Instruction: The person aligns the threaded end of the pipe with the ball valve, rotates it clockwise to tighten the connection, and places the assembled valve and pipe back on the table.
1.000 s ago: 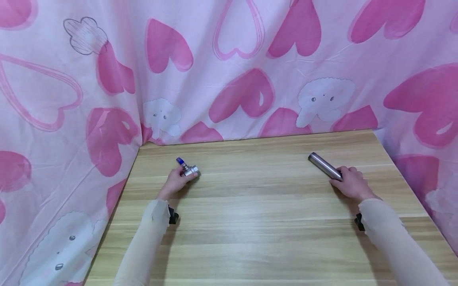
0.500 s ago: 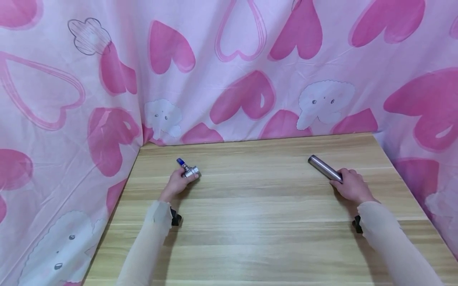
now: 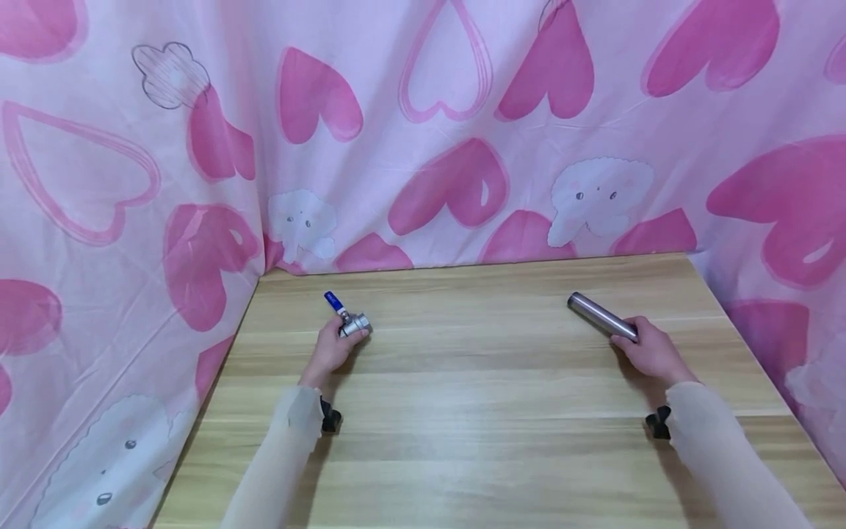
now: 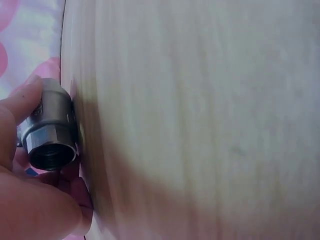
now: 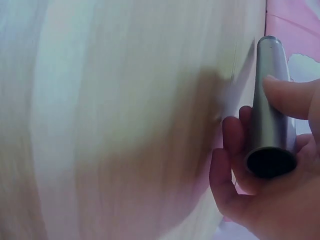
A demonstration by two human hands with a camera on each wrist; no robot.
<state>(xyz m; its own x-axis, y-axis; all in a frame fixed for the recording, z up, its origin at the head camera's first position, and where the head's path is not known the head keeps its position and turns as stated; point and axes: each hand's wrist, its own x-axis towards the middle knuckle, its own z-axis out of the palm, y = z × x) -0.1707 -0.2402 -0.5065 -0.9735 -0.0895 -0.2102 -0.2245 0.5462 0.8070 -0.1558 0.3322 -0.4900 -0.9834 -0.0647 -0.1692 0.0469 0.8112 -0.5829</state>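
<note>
A metal ball valve point(image 3: 355, 324) with a blue lever handle point(image 3: 333, 301) is gripped by my left hand point(image 3: 330, 353) at the left of the table. In the left wrist view the valve's body point(image 4: 51, 120) lies between thumb and fingers, its threaded opening facing the camera. My right hand point(image 3: 654, 354) holds a steel pipe point(image 3: 600, 314) near its closer end, and the far end points up and left. The right wrist view shows the thumb along the pipe point(image 5: 272, 95) and the fingers curled beneath; its near end is a dark hollow.
The wood-grain table point(image 3: 456, 411) stretches between both hands. Pink heart-patterned cloth point(image 3: 449, 110) hangs behind it and along both sides. A small black device point(image 3: 330, 416) is strapped at the left wrist, another black device point(image 3: 659, 423) at the right.
The valve has turned a little in my left hand, and more of its blue lever shows. Both hands sit slightly lower in the head view, which has itself shifted. The pipe stays held.
</note>
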